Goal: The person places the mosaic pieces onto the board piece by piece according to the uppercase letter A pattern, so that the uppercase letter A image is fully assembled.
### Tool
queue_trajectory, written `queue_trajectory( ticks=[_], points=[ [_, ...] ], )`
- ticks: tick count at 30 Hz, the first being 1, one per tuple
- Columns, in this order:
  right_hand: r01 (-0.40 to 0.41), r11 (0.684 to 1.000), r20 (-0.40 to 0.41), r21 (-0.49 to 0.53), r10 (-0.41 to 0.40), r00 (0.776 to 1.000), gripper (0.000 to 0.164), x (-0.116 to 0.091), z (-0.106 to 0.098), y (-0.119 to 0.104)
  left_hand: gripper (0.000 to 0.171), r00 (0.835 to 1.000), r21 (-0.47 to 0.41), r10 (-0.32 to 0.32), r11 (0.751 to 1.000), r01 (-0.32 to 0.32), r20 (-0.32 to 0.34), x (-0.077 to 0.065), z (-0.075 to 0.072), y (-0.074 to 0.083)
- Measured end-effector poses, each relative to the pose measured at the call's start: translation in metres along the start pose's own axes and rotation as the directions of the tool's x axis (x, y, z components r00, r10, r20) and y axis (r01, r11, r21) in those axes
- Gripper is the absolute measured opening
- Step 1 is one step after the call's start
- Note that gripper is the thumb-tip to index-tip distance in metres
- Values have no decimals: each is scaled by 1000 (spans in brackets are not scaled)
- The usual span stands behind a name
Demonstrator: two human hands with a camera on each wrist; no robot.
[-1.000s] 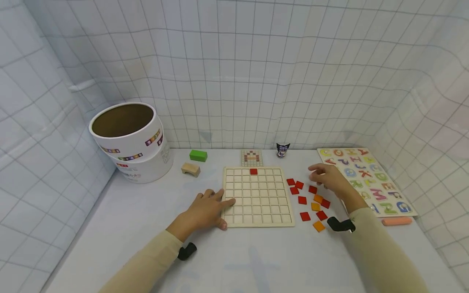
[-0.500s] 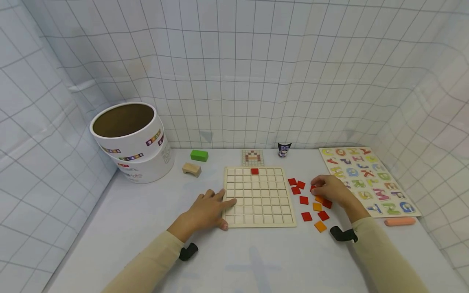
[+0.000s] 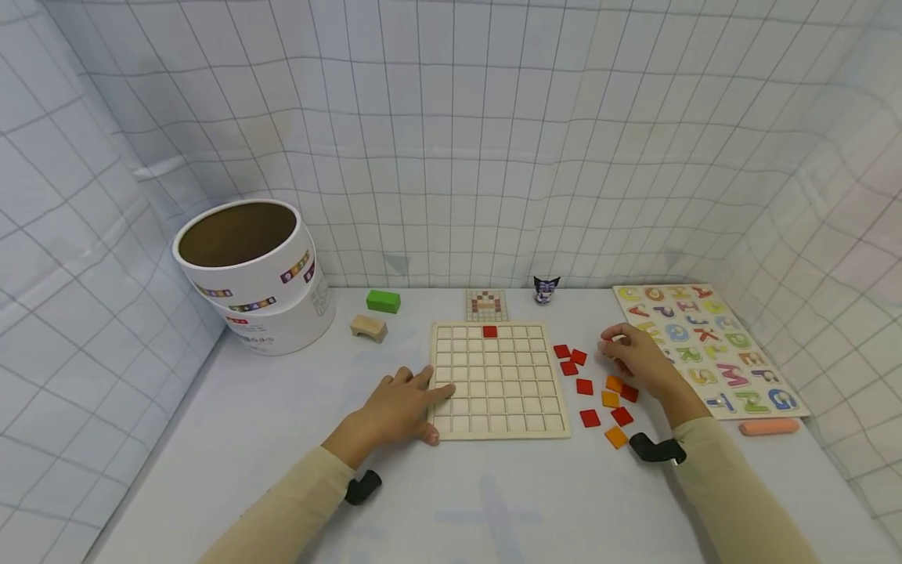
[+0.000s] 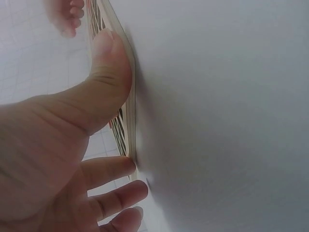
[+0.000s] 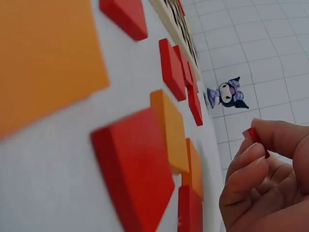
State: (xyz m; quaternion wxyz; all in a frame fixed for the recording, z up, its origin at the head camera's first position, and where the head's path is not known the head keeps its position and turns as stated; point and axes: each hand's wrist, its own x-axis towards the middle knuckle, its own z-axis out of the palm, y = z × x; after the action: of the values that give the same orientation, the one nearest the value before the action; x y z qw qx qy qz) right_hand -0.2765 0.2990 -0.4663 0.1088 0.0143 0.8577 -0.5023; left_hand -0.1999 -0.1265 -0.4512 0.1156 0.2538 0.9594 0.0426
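Note:
A wooden grid board lies flat on the table with one red tile in its top row. My left hand rests at the board's left edge, fingers spread; the left wrist view shows the thumb lying over the rim. To the right of the board, my right hand pinches a small red tile between thumb and forefinger, raised off the table. Below that hand lie several loose red tiles and a few orange tiles.
A small pattern card lies behind the board, beside a dark-eared figurine. At the right is an alphabet board with an orange stick. Leftward stand a green block, a wooden arch block and a white bucket.
My right hand came down to the loose tiles, took a red tile and lifted it slightly. The left hand has stayed at the board's edge.

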Motion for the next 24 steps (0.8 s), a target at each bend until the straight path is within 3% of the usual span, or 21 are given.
queue_trajectory(
  ticks=[5,10,15,24],
  points=[
    [-24,956,33,293,15,999,43,10,13,-9,85,1000,4,-4,1000,4,-2,-1,3,0],
    [-11,909,132,417,-48,990,46,21,39,-24,85,1000,8,3,1000,-3,-12,-2,3,-1],
    [-27,904,193,426,-61,979,46,32,70,-44,86,1000,3,17,1000,-17,-12,-1,2,-1],
    [-43,955,228,293,-26,973,41,51,105,-66,86,1000,-11,3,1000,-3,5,2,2,1]
  ],
)
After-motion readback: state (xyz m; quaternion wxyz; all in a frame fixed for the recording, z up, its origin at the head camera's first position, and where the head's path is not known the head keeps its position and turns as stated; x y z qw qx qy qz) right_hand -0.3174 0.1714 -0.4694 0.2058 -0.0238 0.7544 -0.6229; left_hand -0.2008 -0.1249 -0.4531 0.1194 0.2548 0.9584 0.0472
